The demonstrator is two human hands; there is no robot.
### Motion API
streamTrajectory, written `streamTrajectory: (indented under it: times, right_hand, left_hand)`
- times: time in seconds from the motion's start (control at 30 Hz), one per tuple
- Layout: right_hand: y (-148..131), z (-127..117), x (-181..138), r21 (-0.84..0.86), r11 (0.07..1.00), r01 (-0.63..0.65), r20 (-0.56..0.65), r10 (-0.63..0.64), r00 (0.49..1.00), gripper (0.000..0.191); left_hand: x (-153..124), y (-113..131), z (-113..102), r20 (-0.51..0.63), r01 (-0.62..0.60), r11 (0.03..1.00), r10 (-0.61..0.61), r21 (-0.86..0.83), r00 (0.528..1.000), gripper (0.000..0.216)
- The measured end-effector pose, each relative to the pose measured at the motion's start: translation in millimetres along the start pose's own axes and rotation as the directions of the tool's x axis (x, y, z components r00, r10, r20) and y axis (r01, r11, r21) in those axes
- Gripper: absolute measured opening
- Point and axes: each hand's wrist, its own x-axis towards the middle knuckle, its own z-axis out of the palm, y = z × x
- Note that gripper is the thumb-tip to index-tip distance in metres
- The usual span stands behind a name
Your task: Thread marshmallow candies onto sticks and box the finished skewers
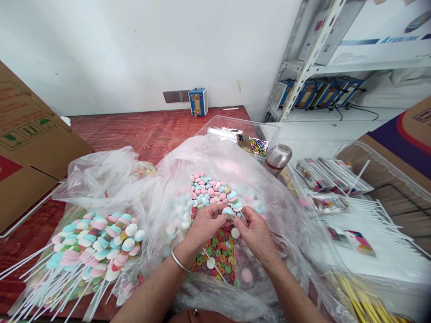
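My left hand [208, 220], with a bangle at the wrist, pinches a blue-and-white marshmallow [227, 211] between thumb and fingertips. The fingers of my right hand [253, 228] are closed around a white stick strung with a marshmallow skewer [233, 197] of blue, yellow and pink pieces; its thumb meets the pinched marshmallow too. Beneath both hands, a clear plastic bag [286, 233] lies spread, holding pink, blue and white marshmallows [208, 188] and colourful gummy rings [222, 251]. A white stick with a white piece [210, 263] on it rests over the rings.
Finished-looking marshmallow skewers [97, 237] are piled at left on plastic. A steel-capped bottle [279, 157] and phone [244, 142] are behind the bag. White sticks [367, 224] and packets lie at right. Cardboard boxes [30, 130] flank the red table [128, 128].
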Motion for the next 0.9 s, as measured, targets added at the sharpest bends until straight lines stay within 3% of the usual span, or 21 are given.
streamTrajectory:
  times: [0.13,0.23,0.4,0.57,0.67,0.77,0.9]
  right_hand:
    - [0.7,-4.9,-23.5,-0.141,0.989,-0.036,0.014,0.038,0.999,0.035]
    - [0.0,-3.5,-46.5,-0.133,0.990,-0.046,0.094,0.059,0.994,0.039]
    - [-3.0,4.0,-61.7,-0.067,0.990,-0.122,0.168,0.131,0.977,0.043]
    - [-1.0,5.8,-60.9,0.134,0.958,-0.253,0.179,0.228,0.957,0.040]
    - [-2.3,5.0,-62.7,0.295,0.867,-0.402,0.247,0.338,0.908,0.041]
    - [-8.5,2.7,-64.7,0.445,0.714,-0.540,0.341,0.422,0.840,0.044]
    - [-19.6,-0.4,-63.4,0.566,0.539,-0.623,0.428,0.453,0.782,0.046]
  left_hand:
    - [4.1,2.7,4.0,-0.176,0.036,0.991,-0.058,-0.125,0.983,0.037]
    - [6.3,4.0,4.6,-0.265,0.018,0.975,-0.078,-0.222,0.961,0.038]
    - [3.6,4.5,8.0,-0.291,-0.017,0.971,-0.055,-0.239,0.955,0.037]
    - [-0.6,4.9,9.0,-0.259,-0.026,0.986,-0.019,-0.168,0.966,0.034]
    - [-1.5,4.2,7.2,-0.269,-0.023,0.995,-0.003,-0.095,0.963,0.036]
    - [-1.9,3.0,5.3,-0.253,-0.035,0.999,0.040,0.024,0.967,0.041]
    - [-2.9,1.1,4.3,-0.195,-0.084,0.979,0.120,0.185,0.973,0.043]
